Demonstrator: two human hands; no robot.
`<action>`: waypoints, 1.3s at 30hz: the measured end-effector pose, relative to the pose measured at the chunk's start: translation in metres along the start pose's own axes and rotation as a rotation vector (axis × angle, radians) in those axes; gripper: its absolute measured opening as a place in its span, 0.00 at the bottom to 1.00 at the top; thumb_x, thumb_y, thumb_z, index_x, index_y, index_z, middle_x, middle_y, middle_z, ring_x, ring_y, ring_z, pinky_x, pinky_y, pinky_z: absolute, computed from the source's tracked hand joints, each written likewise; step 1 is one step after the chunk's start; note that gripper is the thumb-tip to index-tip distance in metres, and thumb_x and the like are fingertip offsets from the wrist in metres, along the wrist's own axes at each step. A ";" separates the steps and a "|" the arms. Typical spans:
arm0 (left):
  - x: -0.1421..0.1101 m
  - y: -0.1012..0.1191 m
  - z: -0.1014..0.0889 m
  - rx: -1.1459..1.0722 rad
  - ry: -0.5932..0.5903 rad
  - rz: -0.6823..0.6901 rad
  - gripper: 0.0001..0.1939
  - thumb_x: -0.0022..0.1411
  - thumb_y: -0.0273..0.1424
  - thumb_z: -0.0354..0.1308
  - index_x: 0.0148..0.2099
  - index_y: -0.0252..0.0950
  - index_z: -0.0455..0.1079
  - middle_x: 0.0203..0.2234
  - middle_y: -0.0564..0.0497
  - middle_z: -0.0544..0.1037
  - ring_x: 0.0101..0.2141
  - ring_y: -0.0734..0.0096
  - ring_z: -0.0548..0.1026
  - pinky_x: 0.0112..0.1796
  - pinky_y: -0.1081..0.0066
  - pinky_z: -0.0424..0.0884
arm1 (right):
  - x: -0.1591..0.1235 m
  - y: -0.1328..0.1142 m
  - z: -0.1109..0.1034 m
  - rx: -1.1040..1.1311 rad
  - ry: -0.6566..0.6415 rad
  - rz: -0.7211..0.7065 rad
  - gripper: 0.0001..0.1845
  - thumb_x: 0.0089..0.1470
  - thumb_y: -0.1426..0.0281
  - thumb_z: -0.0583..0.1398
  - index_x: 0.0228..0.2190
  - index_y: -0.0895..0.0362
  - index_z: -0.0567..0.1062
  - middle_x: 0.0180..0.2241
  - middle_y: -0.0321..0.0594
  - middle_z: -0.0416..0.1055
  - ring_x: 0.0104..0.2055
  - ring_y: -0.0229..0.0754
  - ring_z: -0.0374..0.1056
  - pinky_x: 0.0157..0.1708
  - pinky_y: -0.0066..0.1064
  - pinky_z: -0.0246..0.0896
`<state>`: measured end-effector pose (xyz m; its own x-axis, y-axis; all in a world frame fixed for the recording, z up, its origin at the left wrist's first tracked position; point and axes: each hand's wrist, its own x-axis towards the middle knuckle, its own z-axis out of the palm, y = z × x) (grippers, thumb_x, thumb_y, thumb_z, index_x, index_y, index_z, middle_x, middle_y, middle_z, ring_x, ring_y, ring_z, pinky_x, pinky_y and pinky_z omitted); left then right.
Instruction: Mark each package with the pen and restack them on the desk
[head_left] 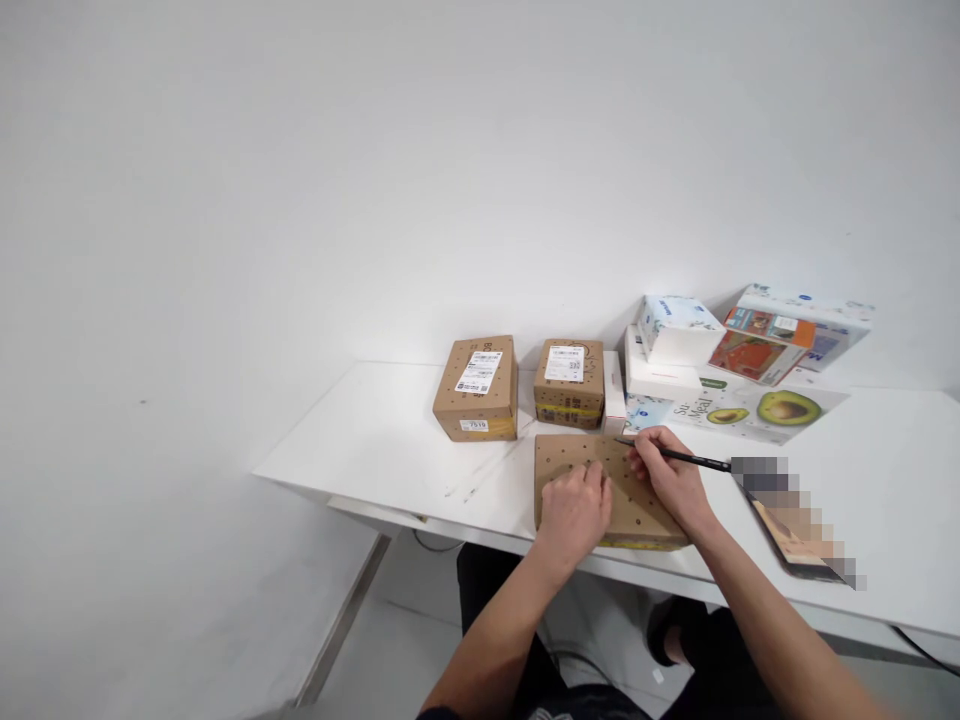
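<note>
A brown cardboard box [637, 521] with small dark dots lies near the front edge of the white table. My left hand [576, 508] presses on its top with bent, closed fingers. What is under those fingers is hidden. My right hand [671, 478] rests over the box's right side, its fingers closed round a slim black pen [697, 460]. The pen's tip points left, close to the far edge of the box top. Whether it touches the cardboard I cannot tell. Yellow tape shows along the box's near side.
Behind stand two labelled cardboard boxes [478, 395] [568, 385]. White cartons [682, 330], an orange-topped box [765, 345] and an avocado-printed box [780, 408] crowd the back right. A partly blurred tablet-like device [799, 545] lies right. The wall closes off the table's [375, 440] rear.
</note>
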<state>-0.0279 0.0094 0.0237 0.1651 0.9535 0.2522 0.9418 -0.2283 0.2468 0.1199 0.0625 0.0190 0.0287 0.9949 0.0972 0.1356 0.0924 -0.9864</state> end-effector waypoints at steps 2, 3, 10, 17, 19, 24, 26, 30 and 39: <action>0.000 0.000 0.000 0.003 -0.001 0.000 0.12 0.66 0.34 0.47 0.47 0.38 0.69 0.34 0.47 0.78 0.32 0.61 0.77 0.29 0.67 0.69 | -0.001 -0.003 -0.001 0.021 -0.014 0.006 0.14 0.55 0.56 0.57 0.32 0.54 0.70 0.24 0.35 0.70 0.23 0.37 0.65 0.25 0.30 0.62; 0.000 0.000 0.000 0.003 -0.001 -0.003 0.12 0.66 0.33 0.47 0.47 0.38 0.69 0.34 0.47 0.78 0.32 0.62 0.77 0.29 0.67 0.69 | -0.001 -0.004 -0.001 -0.003 -0.046 0.000 0.14 0.54 0.57 0.57 0.33 0.54 0.72 0.25 0.35 0.70 0.24 0.38 0.65 0.26 0.30 0.63; 0.000 0.000 -0.001 0.001 -0.006 0.008 0.13 0.67 0.33 0.45 0.46 0.37 0.69 0.34 0.46 0.78 0.32 0.61 0.77 0.30 0.66 0.70 | 0.001 -0.005 0.002 -0.311 -0.122 -0.141 0.08 0.52 0.65 0.56 0.32 0.54 0.74 0.31 0.38 0.73 0.32 0.42 0.67 0.33 0.33 0.63; -0.001 -0.001 0.002 0.004 0.007 0.004 0.14 0.67 0.34 0.45 0.48 0.37 0.69 0.34 0.47 0.78 0.32 0.59 0.77 0.30 0.65 0.70 | -0.001 -0.003 0.004 -0.036 0.037 -0.057 0.13 0.54 0.58 0.57 0.25 0.54 0.68 0.21 0.33 0.66 0.22 0.37 0.61 0.23 0.29 0.59; -0.001 -0.002 0.003 -0.001 0.015 0.002 0.14 0.67 0.34 0.46 0.48 0.37 0.69 0.33 0.47 0.78 0.32 0.60 0.77 0.29 0.66 0.70 | -0.006 -0.002 -0.006 0.087 0.216 -0.052 0.13 0.54 0.57 0.57 0.28 0.54 0.69 0.21 0.33 0.67 0.22 0.37 0.62 0.22 0.29 0.59; -0.001 -0.002 0.005 -0.019 0.026 0.005 0.12 0.66 0.33 0.47 0.45 0.38 0.70 0.32 0.47 0.78 0.32 0.61 0.77 0.29 0.67 0.70 | -0.020 0.028 -0.058 -0.060 0.614 0.035 0.17 0.56 0.55 0.50 0.23 0.52 0.65 0.15 0.33 0.60 0.18 0.40 0.59 0.19 0.31 0.54; -0.001 -0.002 0.006 -0.019 0.027 0.008 0.12 0.66 0.33 0.47 0.46 0.38 0.70 0.32 0.47 0.78 0.32 0.62 0.77 0.30 0.67 0.70 | -0.023 0.046 -0.076 -0.474 0.440 0.214 0.22 0.55 0.53 0.50 0.17 0.52 0.63 0.15 0.41 0.64 0.21 0.46 0.65 0.23 0.35 0.57; -0.001 -0.002 0.006 -0.002 0.033 -0.008 0.12 0.67 0.33 0.47 0.47 0.39 0.69 0.33 0.49 0.78 0.33 0.63 0.78 0.31 0.68 0.70 | -0.027 0.064 -0.081 -1.050 -0.074 0.404 0.22 0.56 0.54 0.50 0.21 0.54 0.70 0.26 0.53 0.75 0.34 0.56 0.73 0.32 0.40 0.62; -0.001 -0.004 0.007 0.043 0.057 0.003 0.12 0.67 0.34 0.48 0.47 0.40 0.70 0.34 0.50 0.79 0.32 0.66 0.78 0.31 0.70 0.69 | -0.045 0.056 -0.061 -1.178 -0.139 0.454 0.22 0.61 0.57 0.45 0.34 0.55 0.72 0.33 0.53 0.76 0.36 0.53 0.73 0.31 0.38 0.61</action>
<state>-0.0294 0.0110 0.0161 0.1522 0.9399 0.3056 0.9532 -0.2214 0.2060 0.1870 0.0206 -0.0321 0.2099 0.9297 -0.3027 0.9382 -0.2787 -0.2054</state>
